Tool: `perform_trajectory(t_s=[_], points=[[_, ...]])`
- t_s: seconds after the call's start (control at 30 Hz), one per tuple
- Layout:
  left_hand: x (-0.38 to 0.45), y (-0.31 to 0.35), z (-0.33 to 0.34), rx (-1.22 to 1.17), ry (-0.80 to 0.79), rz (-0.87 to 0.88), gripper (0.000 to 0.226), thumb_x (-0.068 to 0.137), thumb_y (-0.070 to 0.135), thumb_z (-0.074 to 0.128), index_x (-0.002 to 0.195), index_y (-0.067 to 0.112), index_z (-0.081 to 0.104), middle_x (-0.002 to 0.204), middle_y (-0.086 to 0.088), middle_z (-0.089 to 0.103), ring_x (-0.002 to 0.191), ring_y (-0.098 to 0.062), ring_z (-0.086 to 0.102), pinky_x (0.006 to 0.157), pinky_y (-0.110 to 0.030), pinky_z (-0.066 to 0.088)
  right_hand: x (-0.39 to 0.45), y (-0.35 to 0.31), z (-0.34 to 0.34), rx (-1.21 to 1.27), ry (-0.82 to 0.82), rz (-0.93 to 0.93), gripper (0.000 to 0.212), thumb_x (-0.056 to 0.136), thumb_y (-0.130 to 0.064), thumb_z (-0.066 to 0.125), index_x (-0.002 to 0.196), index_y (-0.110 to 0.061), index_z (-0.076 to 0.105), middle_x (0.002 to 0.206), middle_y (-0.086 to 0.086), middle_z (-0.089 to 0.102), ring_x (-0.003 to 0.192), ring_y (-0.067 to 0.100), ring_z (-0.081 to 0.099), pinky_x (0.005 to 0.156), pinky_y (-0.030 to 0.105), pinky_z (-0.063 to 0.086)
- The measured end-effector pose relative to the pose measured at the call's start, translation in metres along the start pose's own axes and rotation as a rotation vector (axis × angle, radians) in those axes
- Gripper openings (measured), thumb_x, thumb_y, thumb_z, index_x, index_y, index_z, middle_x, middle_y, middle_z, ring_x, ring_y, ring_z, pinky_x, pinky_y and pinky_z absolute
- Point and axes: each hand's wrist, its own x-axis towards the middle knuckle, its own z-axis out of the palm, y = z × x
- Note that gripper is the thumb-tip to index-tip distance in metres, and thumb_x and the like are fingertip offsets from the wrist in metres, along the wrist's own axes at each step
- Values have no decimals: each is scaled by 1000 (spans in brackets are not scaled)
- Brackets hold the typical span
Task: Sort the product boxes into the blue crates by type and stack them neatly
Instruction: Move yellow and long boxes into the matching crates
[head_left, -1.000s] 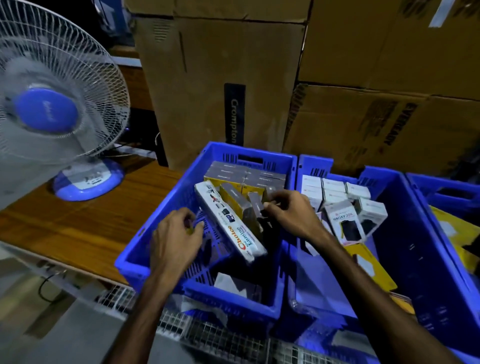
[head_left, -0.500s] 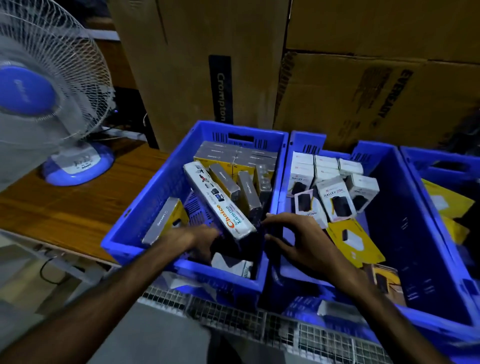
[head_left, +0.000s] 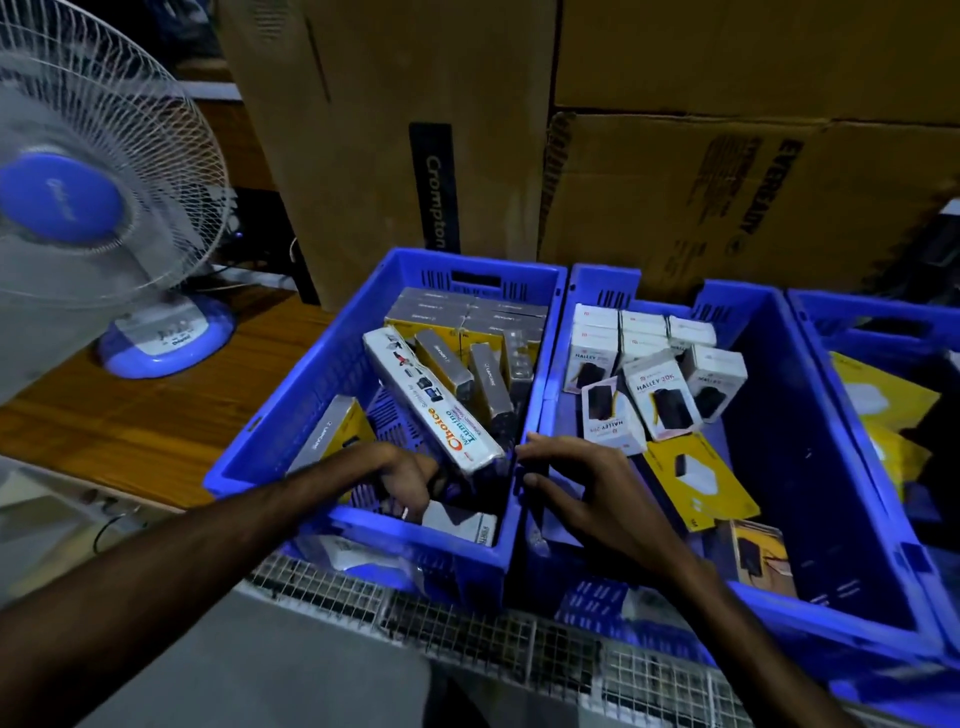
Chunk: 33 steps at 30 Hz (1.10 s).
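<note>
A: Where are the product boxes?
B: Grey-and-yellow boxes (head_left: 457, 358) and a long white box (head_left: 431, 410) lie in the left blue crate (head_left: 291, 415); white boxes (head_left: 660, 395) sit in the middle crate (head_left: 810, 415), toward its far end.
A: The left hand (head_left: 410, 478)?
B: Inside the left crate's near end, fingers curled; whether its grip holds anything cannot be told.
A: The right hand (head_left: 582, 488)?
B: Over the shared rims, fingers spread, grip released.
</note>
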Motion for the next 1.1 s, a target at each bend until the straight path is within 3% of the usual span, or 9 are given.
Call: perform_trajectory(t_s=[0.17,0.3,0.37,0.47,0.6,0.77,0.87,0.93,1.1], points=[[-23,7,-14,-196,-29,57,56,75,30,89,123,7,73,84,-5,59,61,-10,46,46,-20,40,1,-1,1,2,-3,-13,20,97,-20,72,116,-24,75,131,-11,71,135,2,56,108,40,52],[-69,4,-32,-346,60,105,64,57,49,94,109,14,79,88,-1,69,76,-13,56,56,-23,43,1,1,1,25,12,-37,18,97,-18,72,113,-24,75,128,-9,73,134,3,57,105,43,54],[-101,-1,-37,-367,202,162,58,58,44,98,107,19,78,90,7,75,80,-10,64,65,-25,49,2,2,2,26,24,-49,17,97,-18,72,113,-20,75,126,-5,73,133,5,59,103,43,55],[-144,-12,-27,-514,412,281,55,63,19,101,112,20,75,103,0,77,89,-14,71,75,-32,59,4,0,4,-38,60,-72,25,96,-27,71,117,-16,75,125,-3,74,125,6,63,98,37,55],[-172,-22,-8,-760,605,405,67,58,13,101,118,27,74,118,1,74,105,-16,72,85,-32,60,5,-17,6,-29,93,-65,46,93,-50,66,129,-21,70,126,-15,70,116,-8,60,97,23,52],[-161,-11,14,-1007,693,527,73,55,-5,98,118,24,75,124,-9,72,112,-22,72,86,-32,60,5,-30,7,58,56,-52,74,86,-61,71,149,-30,51,133,-18,66,127,-2,58,105,25,48],[-156,4,24,-1039,722,561,74,57,-4,97,118,30,74,125,-3,73,114,-22,72,87,-34,61,3,-33,4,61,26,-71,85,82,-66,74,153,-29,45,138,-15,62,131,-2,55,106,19,44],[-153,15,27,-1044,737,578,74,59,-7,94,121,25,72,126,2,73,113,-20,73,87,-31,61,0,-35,0,62,31,-86,82,82,-65,74,151,-29,48,140,-16,60,129,0,55,104,18,46],[-150,40,23,-1061,761,631,78,56,-4,94,125,25,72,127,2,73,115,-20,72,86,-31,62,-12,-33,-15,112,131,-69,65,86,-54,76,141,-25,58,133,-13,64,122,9,61,96,34,53]])
